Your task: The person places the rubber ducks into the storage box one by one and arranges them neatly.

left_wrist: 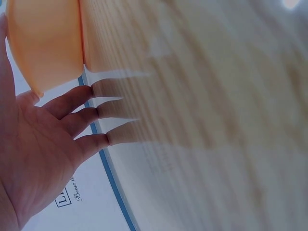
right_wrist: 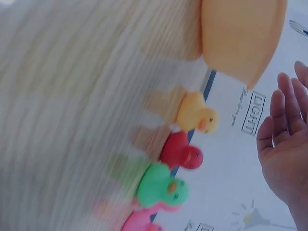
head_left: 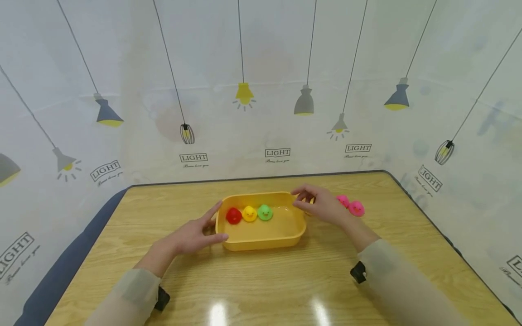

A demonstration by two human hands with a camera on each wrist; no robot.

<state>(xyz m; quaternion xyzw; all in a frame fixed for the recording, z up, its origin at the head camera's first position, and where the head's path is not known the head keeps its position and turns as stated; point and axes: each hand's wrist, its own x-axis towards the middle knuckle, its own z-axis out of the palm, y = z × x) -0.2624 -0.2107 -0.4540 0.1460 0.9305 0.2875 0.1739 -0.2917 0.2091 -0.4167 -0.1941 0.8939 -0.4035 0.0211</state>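
Note:
A shallow yellow plastic basin [head_left: 261, 244] stands on the wooden table. Inside, towards its left, sit a red toy duck [head_left: 234, 216], a yellow duck [head_left: 249, 213] and a green duck [head_left: 265, 213] in a row. My left hand [head_left: 195, 235] rests against the basin's left end, thumb near the front rim and fingers spread at the back; in the left wrist view several fingertips touch the table. Over the basin's right end hovers my right hand [head_left: 320, 203], fingers loosely bent, with nothing visible in them. The right wrist view shows that hand [right_wrist: 288, 144] apart from the basin.
Right of the basin, on the table, a yellow duck [right_wrist: 192, 113], a red duck [right_wrist: 180, 151], a green duck [right_wrist: 161, 185] and pink ducks [head_left: 356, 208] stand in a line, partly hidden behind my right hand in the head view. A lamp-patterned curtain [head_left: 261, 131] borders the table's back.

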